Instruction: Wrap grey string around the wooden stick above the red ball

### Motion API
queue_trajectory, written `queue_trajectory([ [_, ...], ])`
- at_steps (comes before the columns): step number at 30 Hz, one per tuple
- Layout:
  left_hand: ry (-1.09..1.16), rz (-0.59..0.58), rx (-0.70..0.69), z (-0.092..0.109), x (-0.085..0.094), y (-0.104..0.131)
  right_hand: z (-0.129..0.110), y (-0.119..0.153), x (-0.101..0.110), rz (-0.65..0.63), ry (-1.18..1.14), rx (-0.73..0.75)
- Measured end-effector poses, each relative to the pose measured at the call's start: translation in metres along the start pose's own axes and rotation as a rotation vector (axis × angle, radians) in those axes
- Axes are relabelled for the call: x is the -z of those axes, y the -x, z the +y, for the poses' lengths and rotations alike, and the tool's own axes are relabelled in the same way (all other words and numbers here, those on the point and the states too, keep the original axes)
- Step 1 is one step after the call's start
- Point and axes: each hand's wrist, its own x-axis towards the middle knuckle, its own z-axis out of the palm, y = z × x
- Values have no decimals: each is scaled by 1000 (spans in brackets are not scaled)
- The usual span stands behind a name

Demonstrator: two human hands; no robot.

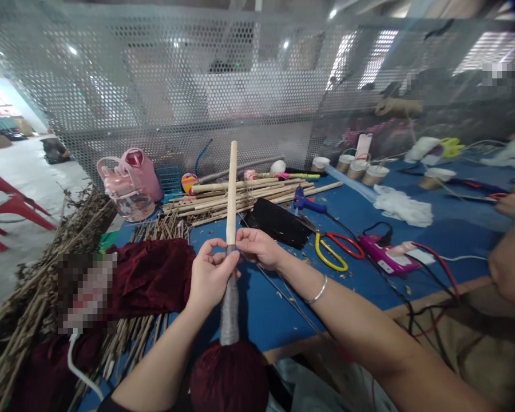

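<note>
Well, the stick stands nearly upright over the near edge of the desk, with the red ball below. The left hand has its grip closed round the top of the grey wrap. The right hand is beside it; I cannot tell if its grip is shut. Best hold the stick firm and lay each turn flat, snug and close.

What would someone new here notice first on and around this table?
Probably the pale stick standing upright in the middle, its grey wrapping leading down to a dark red ball. The left hand and right hand meet where the wrapping ends. Next, the scissors, one handle yellow, one red, on the blue table to the right.
</note>
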Motion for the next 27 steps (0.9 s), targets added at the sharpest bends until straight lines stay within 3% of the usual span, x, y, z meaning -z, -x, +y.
queue_trajectory([
  [5, 61, 7, -51, -1, -10, 8, 0, 2, -1, -199, -162, -140],
  [7, 45, -6, -73, -3, -13, 10, -2, 4, -1, -209, -181, -155],
  [11, -63, -43, -65, -10, -8, 2, -5, 4, 3, -131, -146, -109],
  [15, -209, -5, -80, -19, 8, -15, -2, -5, 17, 45, -72, -82],
  [19, -143, -9, 17, -24, 16, -27, -1, -10, 29, 122, -23, -62],
  [23, 15, -62, 144, -16, 10, -41, -8, -8, 25, 98, -10, 11],
  [27, -81, -203, 241, 0, -4, -54, -12, -5, 22, 79, 24, 31],
])
